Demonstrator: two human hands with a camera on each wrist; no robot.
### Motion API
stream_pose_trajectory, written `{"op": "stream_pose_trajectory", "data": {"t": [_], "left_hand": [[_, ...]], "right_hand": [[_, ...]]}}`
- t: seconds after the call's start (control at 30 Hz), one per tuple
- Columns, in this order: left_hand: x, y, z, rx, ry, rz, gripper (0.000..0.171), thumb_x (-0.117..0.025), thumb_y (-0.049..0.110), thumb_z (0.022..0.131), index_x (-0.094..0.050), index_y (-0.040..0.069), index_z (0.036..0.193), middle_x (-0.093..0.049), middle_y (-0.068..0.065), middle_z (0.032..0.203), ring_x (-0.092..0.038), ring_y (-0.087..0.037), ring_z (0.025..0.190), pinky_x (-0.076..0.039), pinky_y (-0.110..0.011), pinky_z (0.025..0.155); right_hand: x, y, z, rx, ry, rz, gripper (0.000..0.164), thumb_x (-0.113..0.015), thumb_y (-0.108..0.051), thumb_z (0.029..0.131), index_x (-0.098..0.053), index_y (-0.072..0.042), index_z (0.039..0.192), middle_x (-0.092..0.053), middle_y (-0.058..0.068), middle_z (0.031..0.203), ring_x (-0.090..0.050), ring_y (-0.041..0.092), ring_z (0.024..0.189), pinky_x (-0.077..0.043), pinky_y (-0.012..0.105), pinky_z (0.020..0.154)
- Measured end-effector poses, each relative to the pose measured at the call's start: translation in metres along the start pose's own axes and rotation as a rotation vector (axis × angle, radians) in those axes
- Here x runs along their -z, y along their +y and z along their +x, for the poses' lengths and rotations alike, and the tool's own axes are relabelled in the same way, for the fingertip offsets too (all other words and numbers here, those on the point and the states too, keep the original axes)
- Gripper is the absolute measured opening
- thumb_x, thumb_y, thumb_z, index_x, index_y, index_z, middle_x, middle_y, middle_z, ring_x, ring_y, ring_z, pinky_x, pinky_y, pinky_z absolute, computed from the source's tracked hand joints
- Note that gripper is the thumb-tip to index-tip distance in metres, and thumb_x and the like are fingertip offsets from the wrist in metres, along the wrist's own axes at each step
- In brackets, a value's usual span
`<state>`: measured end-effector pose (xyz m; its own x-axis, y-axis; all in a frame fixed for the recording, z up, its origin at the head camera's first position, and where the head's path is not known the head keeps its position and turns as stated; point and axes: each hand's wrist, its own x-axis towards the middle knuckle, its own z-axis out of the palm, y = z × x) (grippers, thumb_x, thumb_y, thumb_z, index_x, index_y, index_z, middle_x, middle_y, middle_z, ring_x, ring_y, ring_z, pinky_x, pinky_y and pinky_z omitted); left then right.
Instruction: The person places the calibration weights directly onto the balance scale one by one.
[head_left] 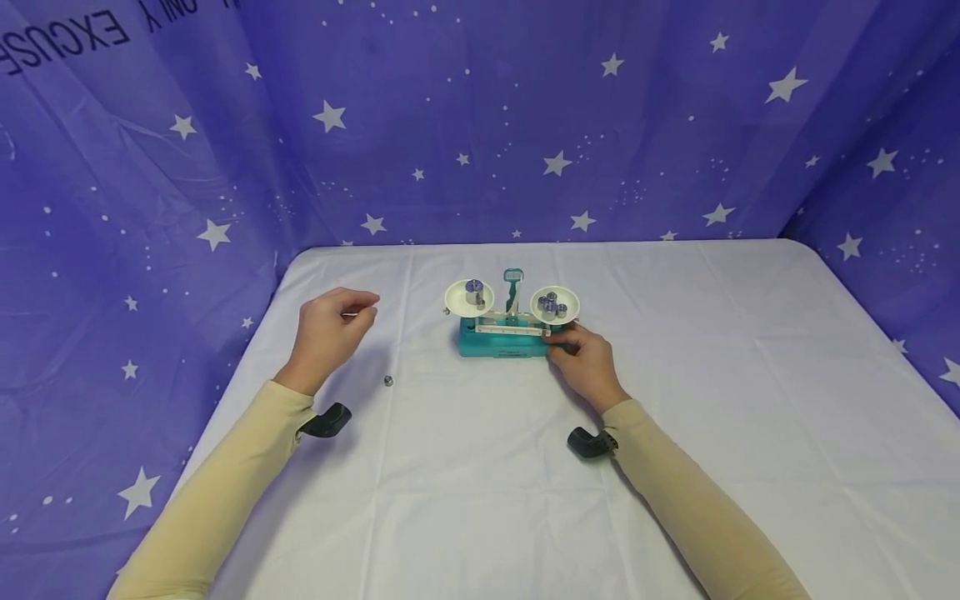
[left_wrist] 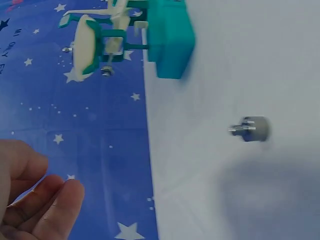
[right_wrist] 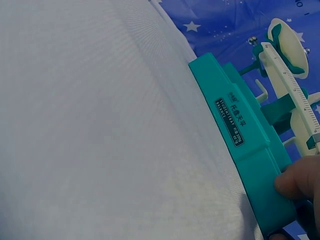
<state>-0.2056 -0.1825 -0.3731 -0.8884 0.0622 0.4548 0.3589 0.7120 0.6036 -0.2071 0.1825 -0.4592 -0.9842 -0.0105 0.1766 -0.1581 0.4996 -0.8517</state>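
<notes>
A teal tray balance (head_left: pixel 495 345) with a white beam and two white pans stands on the table. My right hand (head_left: pixel 588 365) grips the right end of its base, and the right wrist view shows the thumb (right_wrist: pixel 299 180) pressed on the teal side. The other fingers are mostly hidden there. Metal weights (head_left: pixel 474 292) stand in the left pan (head_left: pixel 454 300), and several more (head_left: pixel 550 309) sit in the right pan (head_left: pixel 572 304). Left of the balance, my left hand (head_left: pixel 328 332) hovers with loosely bent fingers, holding nothing. A small knobbed weight (left_wrist: pixel 256 129) lies on the cloth near it.
White cloth covers the table (head_left: pixel 465 500). A blue curtain with white stars (head_left: pixel 450 125) hangs behind it and at both sides. Each wrist bears a black curved mount, such as the left one (head_left: pixel 330 419).
</notes>
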Motion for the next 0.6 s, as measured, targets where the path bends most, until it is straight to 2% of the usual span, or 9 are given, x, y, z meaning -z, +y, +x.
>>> {"op": "stream_pose_trajectory", "data": {"t": [0.13,0.2,0.4,0.6], "left_hand": [[-0.004,-0.009,-0.009,0.012,-0.026,0.004,0.020,-0.066,0.003,0.091,-0.078,-0.001,0.105,-0.077,-0.018,0.103,-0.076,-0.032,0.089,-0.056,-0.012,0.075],[-0.007,-0.013,-0.014,0.014,-0.036,0.004,0.019,-0.067,0.003,0.090,-0.079,-0.001,0.104,-0.078,-0.018,0.101,-0.076,-0.032,0.087,-0.050,-0.005,0.072],[-0.014,-0.023,-0.030,0.026,-0.052,-0.002,0.016,-0.068,0.003,0.089,-0.079,-0.003,0.100,-0.078,-0.019,0.095,-0.076,-0.032,0.081,-0.055,-0.011,0.071],[-0.020,-0.030,-0.042,0.046,-0.083,0.014,0.015,-0.069,0.003,0.088,-0.079,-0.001,0.098,-0.079,-0.017,0.091,-0.074,-0.028,0.079,-0.054,-0.014,0.070]], "right_hand": [[0.000,0.001,0.000,0.003,0.005,-0.002,0.021,-0.068,-0.002,0.087,-0.078,0.001,0.105,-0.066,0.018,0.137,-0.057,0.035,0.137,-0.050,0.046,0.111],[0.000,0.001,-0.001,0.005,0.005,-0.008,0.021,-0.068,-0.001,0.087,-0.078,0.002,0.105,-0.066,0.018,0.137,-0.057,0.035,0.136,-0.051,0.047,0.109],[-0.001,0.001,-0.001,0.009,0.012,-0.013,0.021,-0.068,0.000,0.087,-0.078,0.001,0.105,-0.066,0.018,0.137,-0.060,0.035,0.133,-0.054,0.048,0.104],[0.000,0.000,0.000,0.011,0.008,-0.012,0.021,-0.068,0.000,0.087,-0.078,0.002,0.105,-0.065,0.019,0.138,-0.055,0.036,0.138,-0.049,0.047,0.111]]}}
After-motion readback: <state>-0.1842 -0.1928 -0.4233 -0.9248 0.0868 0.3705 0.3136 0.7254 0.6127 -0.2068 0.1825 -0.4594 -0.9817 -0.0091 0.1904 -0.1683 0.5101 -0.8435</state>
